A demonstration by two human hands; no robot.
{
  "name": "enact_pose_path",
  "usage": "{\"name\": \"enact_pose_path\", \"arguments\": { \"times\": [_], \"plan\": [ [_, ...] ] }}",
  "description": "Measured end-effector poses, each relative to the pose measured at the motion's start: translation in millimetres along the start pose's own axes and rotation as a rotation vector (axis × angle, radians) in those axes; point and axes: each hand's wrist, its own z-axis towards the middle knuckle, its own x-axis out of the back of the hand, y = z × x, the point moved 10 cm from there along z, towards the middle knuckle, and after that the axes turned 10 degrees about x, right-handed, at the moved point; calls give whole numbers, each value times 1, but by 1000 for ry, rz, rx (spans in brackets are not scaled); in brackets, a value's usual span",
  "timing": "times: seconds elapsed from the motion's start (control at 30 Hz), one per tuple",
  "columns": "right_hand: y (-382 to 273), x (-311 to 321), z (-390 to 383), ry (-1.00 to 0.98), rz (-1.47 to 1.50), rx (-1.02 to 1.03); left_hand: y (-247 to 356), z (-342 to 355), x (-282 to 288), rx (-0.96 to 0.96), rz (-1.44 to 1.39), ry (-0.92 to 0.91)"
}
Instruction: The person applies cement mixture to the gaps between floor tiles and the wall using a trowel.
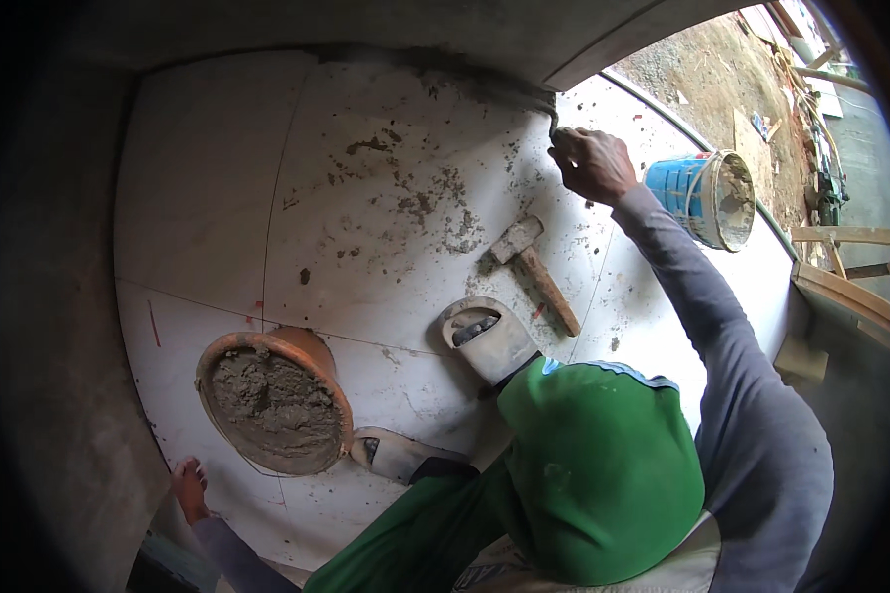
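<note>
My right hand [595, 164] reaches far forward and is closed around the handle of a trowel [554, 121]. Its mortar-smeared blade, seen nearly edge-on, meets the foot of the wall at the end of a dark mortar strip [445, 67]. At the lower left, my left hand [190, 486] rests by the edge of the floor against the wall. Its fingers are stretched and hold nothing. Just beyond it stands an orange bucket [316, 348] with wet grey mortar [272, 405] inside. A club hammer [544, 282] with a wooden handle lies on the white tiles [198, 198].
A blue bucket [674, 193], crusted with mortar, stands at the right by the doorway threshold [702, 143]. Mortar crumbs [420, 203] are scattered over the tiles. My sandalled feet [485, 336] are between hammer and orange bucket. Outside lie dirt [702, 69] and timber [845, 235].
</note>
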Motion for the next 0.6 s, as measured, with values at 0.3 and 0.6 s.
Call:
{"name": "enact_pose_path", "arguments": {
  "times": [0.3,0.6],
  "plan": [
    [19,5,-26,-5,-42,-6,28,-1,11,39,45,23],
    [10,9,-81,217,556,-295,61,12,17,-58,93,-35]
  ]
}}
